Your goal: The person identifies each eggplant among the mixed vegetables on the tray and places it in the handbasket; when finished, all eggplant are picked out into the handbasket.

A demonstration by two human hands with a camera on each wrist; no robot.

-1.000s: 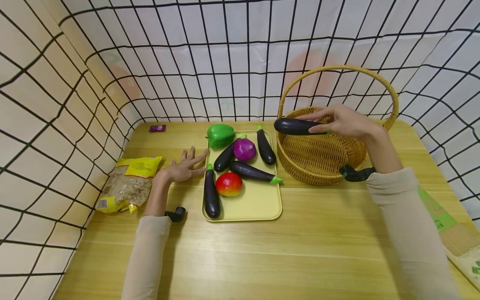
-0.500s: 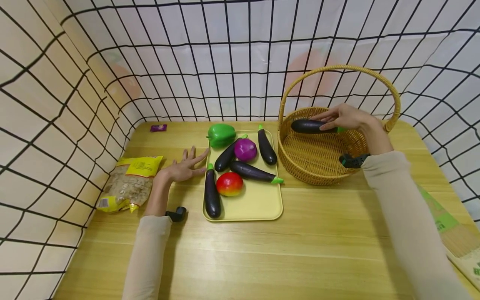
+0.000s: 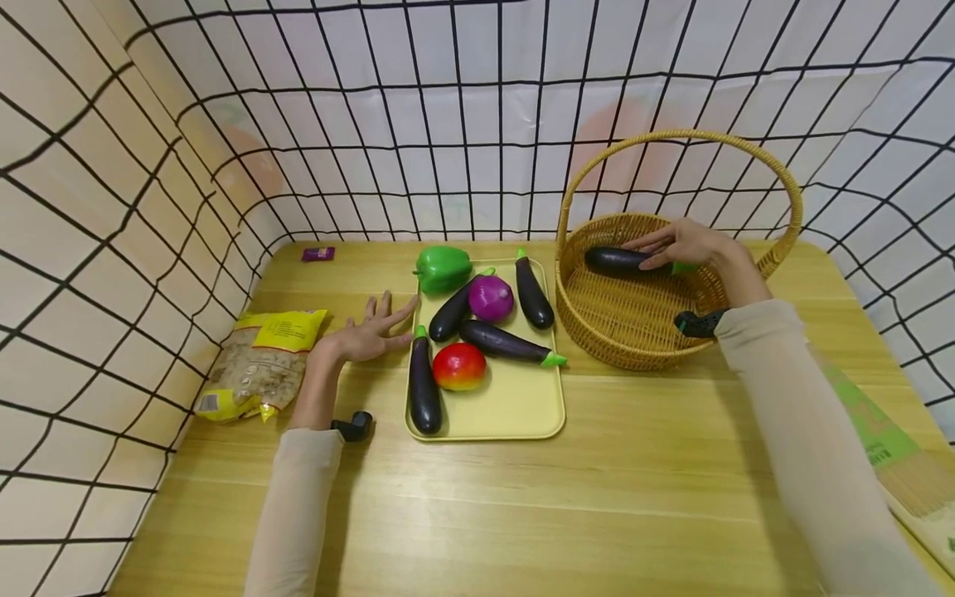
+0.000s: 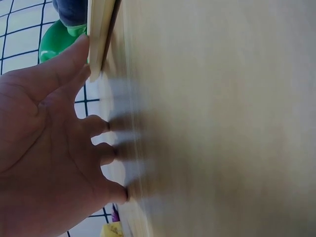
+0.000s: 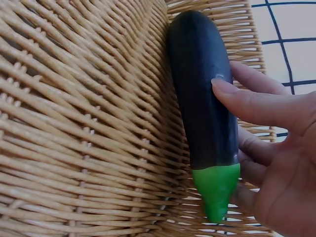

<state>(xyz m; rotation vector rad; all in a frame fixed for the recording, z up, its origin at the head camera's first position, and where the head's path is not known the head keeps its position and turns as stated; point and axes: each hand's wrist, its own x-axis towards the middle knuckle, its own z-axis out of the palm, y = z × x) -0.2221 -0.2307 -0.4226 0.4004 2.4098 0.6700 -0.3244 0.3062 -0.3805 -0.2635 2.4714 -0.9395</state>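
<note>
My right hand (image 3: 690, 245) holds a dark purple eggplant (image 5: 205, 94) with a green stem end, inside the wicker basket (image 3: 619, 332) along its back wall. In the right wrist view the thumb lies on one side of the eggplant, with fingers behind it. My left hand (image 3: 369, 333) is spread, its fingertips at the left edge of the yellow tray (image 3: 515, 414). On that tray lie several more eggplants (image 3: 424, 385), a purple onion (image 3: 491, 298) and a red-yellow mango (image 3: 459, 367). A green bell pepper (image 3: 442, 269) sits at the tray's back left corner.
A yellow-labelled bag (image 3: 261, 365) lies left of my left hand, and a small purple packet (image 3: 317, 254) is at the back left. A green-and-tan package (image 3: 895, 464) lies at the right. Black grid netting (image 3: 448, 149) encloses the back and sides; the basket's handle (image 3: 686, 134) arches high.
My right hand has carried the eggplant from above the basket's left rim rightward and down into the basket. The left hand keeps its place at the tray.
</note>
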